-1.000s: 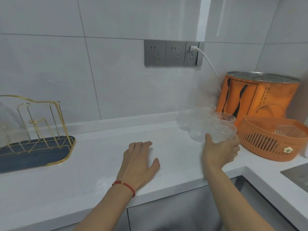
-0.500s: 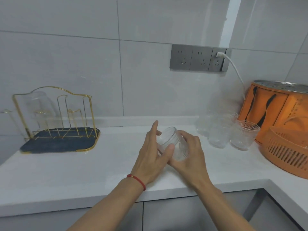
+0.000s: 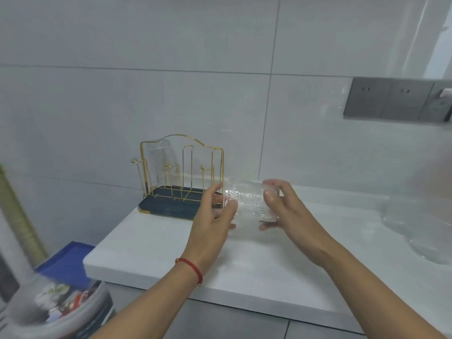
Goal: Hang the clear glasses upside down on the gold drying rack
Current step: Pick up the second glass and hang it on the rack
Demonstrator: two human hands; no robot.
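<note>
A clear ribbed glass lies on its side in the air above the white counter, held between both hands. My left hand grips its left end and my right hand grips its right end. Behind them, at the counter's left end, stands the gold drying rack on a dark blue tray. One clear glass hangs upside down on a rear left peg of the rack. Other pegs are bare. More clear glasses stand blurred at the right edge.
A grey socket strip is on the tiled wall at upper right. The counter ends at the left just past the rack; below it sit a blue box and a bin of mixed items.
My right hand picked a glass from the group at the right and carried it left; my left hand rose from the counter and joined it. The view swung left toward the rack.
</note>
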